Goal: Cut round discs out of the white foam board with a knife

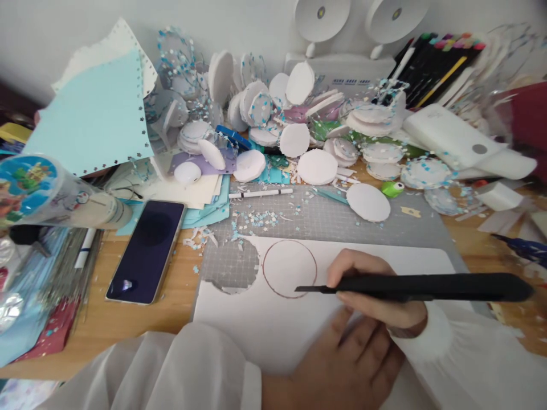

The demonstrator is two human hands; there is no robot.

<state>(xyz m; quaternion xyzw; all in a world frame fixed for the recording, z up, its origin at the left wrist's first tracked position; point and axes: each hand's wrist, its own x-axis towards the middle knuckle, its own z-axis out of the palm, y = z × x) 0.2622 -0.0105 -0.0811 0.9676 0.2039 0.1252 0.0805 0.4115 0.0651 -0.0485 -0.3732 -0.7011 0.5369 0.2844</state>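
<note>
My right hand (pixel 376 290) is closed around a black craft knife (pixel 427 287), its narrow blade pointing left over a circle outline (pixel 264 267) drawn on a white board (pixel 252 319). The blade tip sits just inside the lower right of the circle; whether it touches the board I cannot tell. My left hand (pixel 342 364) lies flat on the board below the right hand, fingers stretched out and holding nothing. Left of the circle, a rough-edged round hole in the board shows the grey cutting mat (pixel 235 262) underneath.
Many white discs (pixel 317 166) crowd the back, some trimmed with blue. A phone (pixel 147 250) and a printed cup (pixel 55 193) stand left. Paper scraps (pixel 260 219), a white pen (pixel 260 193) and a loose white disc (pixel 368 202) lie on the mat. Markers (pixel 431 68) stand back right.
</note>
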